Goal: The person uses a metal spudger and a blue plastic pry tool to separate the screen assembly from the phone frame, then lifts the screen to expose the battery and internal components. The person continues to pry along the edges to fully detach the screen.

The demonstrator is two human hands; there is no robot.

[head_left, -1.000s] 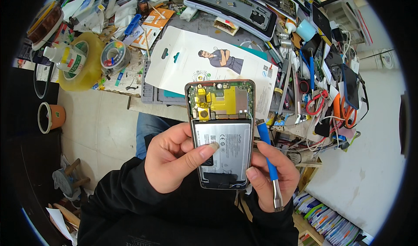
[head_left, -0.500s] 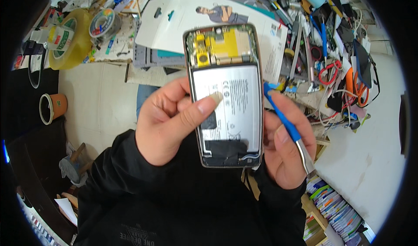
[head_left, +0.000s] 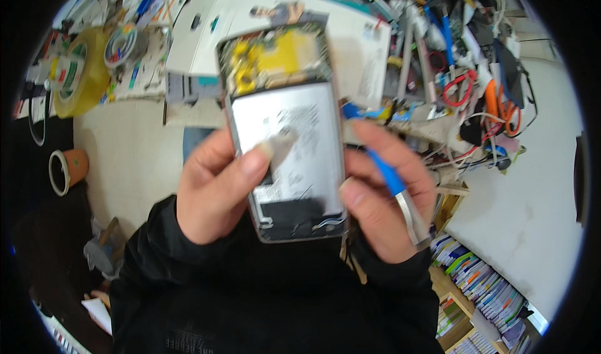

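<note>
An opened smartphone (head_left: 294,122) is held up in front of me, its back cover off. It tilts slightly left. A silver battery (head_left: 313,160) fills its middle; yellow-covered circuitry (head_left: 278,53) lies above and a black strip below. My left hand (head_left: 216,182) grips the phone's left side, thumb lying over the battery. My right hand (head_left: 391,197) is at the right edge, its thumb tip against or very near the frame. Across that hand's fingers and palm lies a slim pry tool (head_left: 389,172) with a blue handle and flat metal end. Motion blurs the picture.
Beyond the phone a cluttered workbench carries a printed white card sheet (head_left: 357,60), a yellow tape roll (head_left: 94,72), a solder spool (head_left: 125,44), red-handled scissors (head_left: 460,88) and cables. A bucket (head_left: 69,171) stands on the left floor; packed booklets (head_left: 479,285) fill a lower-right shelf.
The phone and both hands have shifted left in view, and the phone tilts more. My right thumb has moved off the pry tool toward the phone's right edge.
</note>
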